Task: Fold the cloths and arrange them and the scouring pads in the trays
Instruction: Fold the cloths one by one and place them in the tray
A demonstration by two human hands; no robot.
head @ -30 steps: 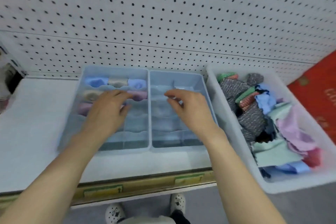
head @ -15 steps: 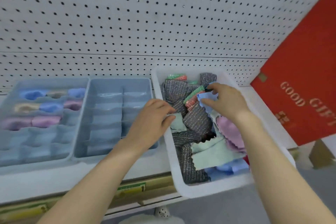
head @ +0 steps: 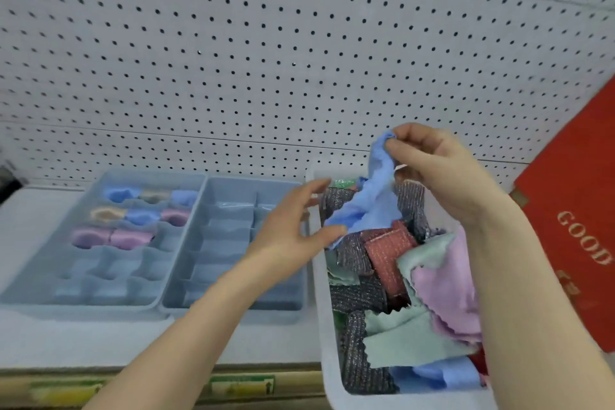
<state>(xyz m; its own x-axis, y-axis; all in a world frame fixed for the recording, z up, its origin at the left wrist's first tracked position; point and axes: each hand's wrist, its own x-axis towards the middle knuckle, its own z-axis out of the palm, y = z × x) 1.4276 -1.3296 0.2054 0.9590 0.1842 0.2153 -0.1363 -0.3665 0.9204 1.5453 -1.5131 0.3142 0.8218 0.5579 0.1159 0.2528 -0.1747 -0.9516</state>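
Observation:
My right hand point(head: 439, 170) pinches the top corner of a blue cloth point(head: 369, 200) and holds it up above the white bin point(head: 319, 309). My left hand point(head: 296, 226) reaches in from the left with spread fingers, its thumb touching the cloth's lower edge. The bin is full of loose green, pink and blue cloths and grey and red scouring pads point(head: 382, 256). Two grey divided trays sit to the left: the left tray point(head: 40, 280) holds several folded blue, beige and pink cloths in its far rows, and the right tray point(head: 233, 243) shows bare compartments.
A white pegboard wall point(head: 266, 60) rises behind the shelf. A red box point(head: 579, 243) with gold lettering leans at the right. The shelf's front edge point(head: 243, 386) carries label strips.
My hands left the trays and went right to the bin. My right hand took hold of the blue cloth and lifted it out; my left hand came up to its lower edge.

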